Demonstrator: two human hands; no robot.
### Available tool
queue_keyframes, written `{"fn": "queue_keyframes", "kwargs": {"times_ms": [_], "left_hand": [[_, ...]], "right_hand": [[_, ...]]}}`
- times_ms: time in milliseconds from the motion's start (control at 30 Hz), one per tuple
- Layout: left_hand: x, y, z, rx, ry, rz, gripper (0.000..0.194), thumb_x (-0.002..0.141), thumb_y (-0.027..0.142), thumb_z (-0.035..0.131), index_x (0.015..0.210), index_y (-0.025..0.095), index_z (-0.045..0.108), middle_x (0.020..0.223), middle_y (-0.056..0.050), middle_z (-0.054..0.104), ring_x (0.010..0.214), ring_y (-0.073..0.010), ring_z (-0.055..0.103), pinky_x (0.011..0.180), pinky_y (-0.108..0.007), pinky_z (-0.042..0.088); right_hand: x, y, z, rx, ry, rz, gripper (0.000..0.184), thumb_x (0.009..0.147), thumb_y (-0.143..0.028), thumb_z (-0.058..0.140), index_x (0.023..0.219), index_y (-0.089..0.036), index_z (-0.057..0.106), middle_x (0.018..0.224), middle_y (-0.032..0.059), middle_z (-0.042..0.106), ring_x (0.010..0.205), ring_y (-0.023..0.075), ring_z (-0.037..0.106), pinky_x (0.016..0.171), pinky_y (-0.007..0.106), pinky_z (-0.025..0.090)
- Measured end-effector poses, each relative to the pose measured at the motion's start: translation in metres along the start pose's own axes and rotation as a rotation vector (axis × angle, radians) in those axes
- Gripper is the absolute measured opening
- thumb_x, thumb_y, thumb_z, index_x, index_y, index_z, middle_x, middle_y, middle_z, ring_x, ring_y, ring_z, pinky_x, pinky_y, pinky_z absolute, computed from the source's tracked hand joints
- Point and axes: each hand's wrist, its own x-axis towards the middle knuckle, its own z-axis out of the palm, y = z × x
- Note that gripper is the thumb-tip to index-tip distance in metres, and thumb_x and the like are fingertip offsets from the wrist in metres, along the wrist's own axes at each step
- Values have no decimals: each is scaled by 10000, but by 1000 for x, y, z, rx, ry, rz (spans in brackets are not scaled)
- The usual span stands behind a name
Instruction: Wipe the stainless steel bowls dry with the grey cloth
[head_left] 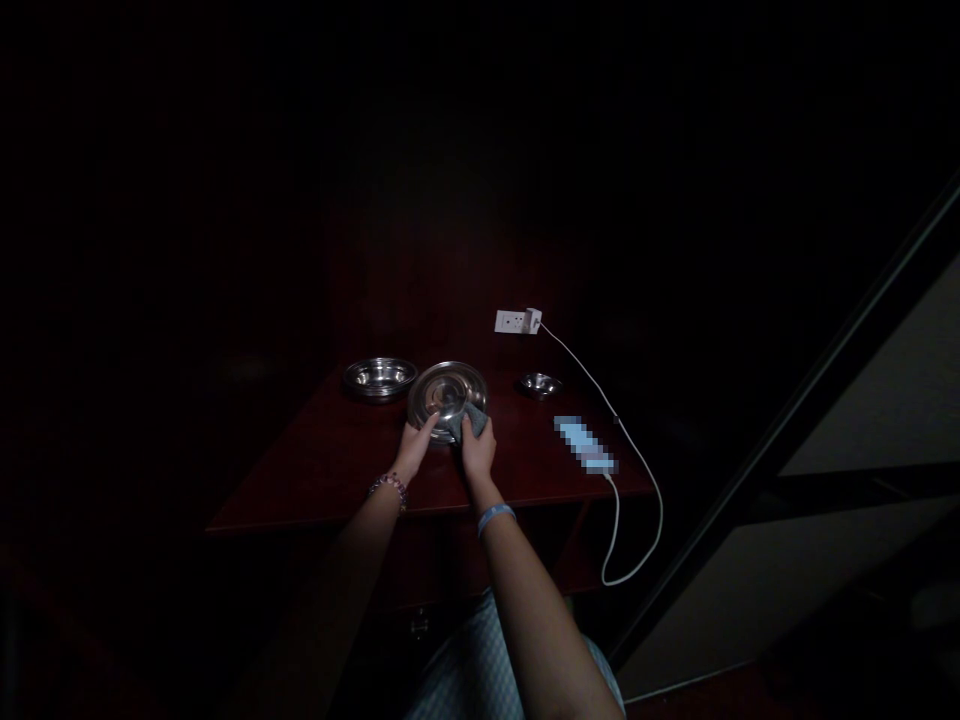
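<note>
A shiny steel bowl (448, 390) is tipped up on its edge on the dark red wooden table (330, 470), its inside facing me. My left hand (415, 448) grips the bowl's lower left rim. My right hand (478, 446) is closed on a grey cloth (463, 420) pressed against the bowl's lower right side. Beads circle my left wrist and a light blue band my right.
A second steel bowl (379, 377) rests flat at the table's back left, and a small steel cup (538, 384) at the back right. A phone (586, 445) lies at the right edge, its white cable (634, 480) running to a wall socket (517, 321). The surroundings are very dark.
</note>
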Motion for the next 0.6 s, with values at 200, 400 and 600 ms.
{"fn": "queue_keyframes", "kwargs": {"times_ms": [200,400,600], "left_hand": [[3,-1,0,47,65,-40,256,738,173,686,990,136,709,1115,-119,764,1207,-287,648,1129,-458,418],[3,2,3,-16,154,-119,216,695,116,662,907,140,696,940,-73,786,1141,-278,680,1084,-444,460],[5,0,3,-63,177,-109,173,662,78,650,814,156,678,846,-50,769,1054,-254,707,1039,-411,492]], "right_hand": [[1,1,0,-56,-11,7,272,837,-450,638,977,-217,655,941,86,762,865,243,711,796,327,510],[2,2,1,-116,-33,11,283,857,-443,609,999,-200,642,976,116,759,885,259,716,803,337,513],[3,4,2,-98,10,16,276,867,-431,585,1012,-200,626,977,112,756,888,258,718,793,331,523]]}}
